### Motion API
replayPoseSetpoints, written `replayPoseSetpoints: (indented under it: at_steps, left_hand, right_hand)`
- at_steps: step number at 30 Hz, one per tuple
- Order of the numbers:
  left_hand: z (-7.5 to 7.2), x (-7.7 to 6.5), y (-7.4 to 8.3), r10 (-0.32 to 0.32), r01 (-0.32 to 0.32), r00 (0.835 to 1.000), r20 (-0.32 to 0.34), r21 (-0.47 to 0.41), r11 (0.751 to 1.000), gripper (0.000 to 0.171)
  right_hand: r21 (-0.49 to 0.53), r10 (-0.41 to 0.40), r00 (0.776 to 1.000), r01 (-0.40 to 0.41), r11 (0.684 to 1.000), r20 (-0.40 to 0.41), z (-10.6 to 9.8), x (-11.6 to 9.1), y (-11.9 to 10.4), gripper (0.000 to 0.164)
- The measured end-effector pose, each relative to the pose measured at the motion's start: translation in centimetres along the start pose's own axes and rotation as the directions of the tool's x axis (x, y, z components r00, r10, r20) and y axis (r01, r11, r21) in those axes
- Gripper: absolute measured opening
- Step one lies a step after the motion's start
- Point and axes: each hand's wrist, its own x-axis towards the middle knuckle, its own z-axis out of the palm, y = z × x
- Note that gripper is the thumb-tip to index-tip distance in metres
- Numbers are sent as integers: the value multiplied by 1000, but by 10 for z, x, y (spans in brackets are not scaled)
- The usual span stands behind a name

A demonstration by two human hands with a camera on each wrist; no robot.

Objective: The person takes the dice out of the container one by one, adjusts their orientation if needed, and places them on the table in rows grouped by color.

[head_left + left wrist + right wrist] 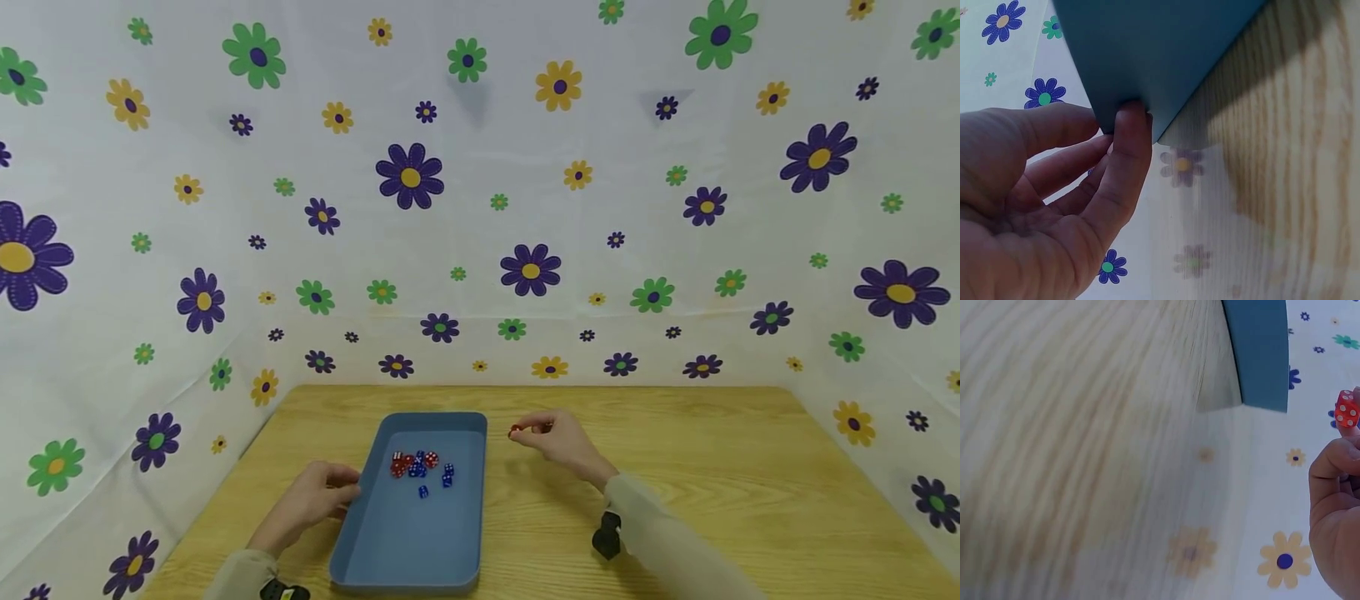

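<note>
My right hand (558, 437) pinches a red die (1347, 409) with white pips between thumb and fingertips, over the table to the right of the tray. The blue rectangular tray (420, 558) lies lengthwise in front of me. My left hand (315, 500) grips its left wall; in the left wrist view one fingertip lies against the wall's outer face. Inside the tray, red dice (398, 469) and blue dice (417, 468) cluster toward the far half. A pair of blue dice (447, 475) sits right of them, and a single blue die (423, 492) lies nearer me.
Under the tray is a wood-grain table (675, 500), its far edge meeting a white flower-print curtain (480, 233) that also hangs along both sides. Black bands (607, 536) are worn on the wrists over light sleeves (667, 533).
</note>
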Motion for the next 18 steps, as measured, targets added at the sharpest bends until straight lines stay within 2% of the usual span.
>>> replayPoseSetpoints:
  at_steps: [6,11,18]
  left_hand:
    - [1,1,0,-9,9,1000,-6,1,1000,27]
    - [0,1,-2,-9,9,1000,-18,-10,1000,25]
    - [-3,0,-6,43,-42,998,43,-21,999,28]
  right_hand:
    - [-91,12,1000,-15,996,-28,-17,-6,11,17]
    - [-188,28,998,-37,981,-47,-19,-4,20,18]
    - [-277,35,999,-27,960,23,-18,5,24,16]
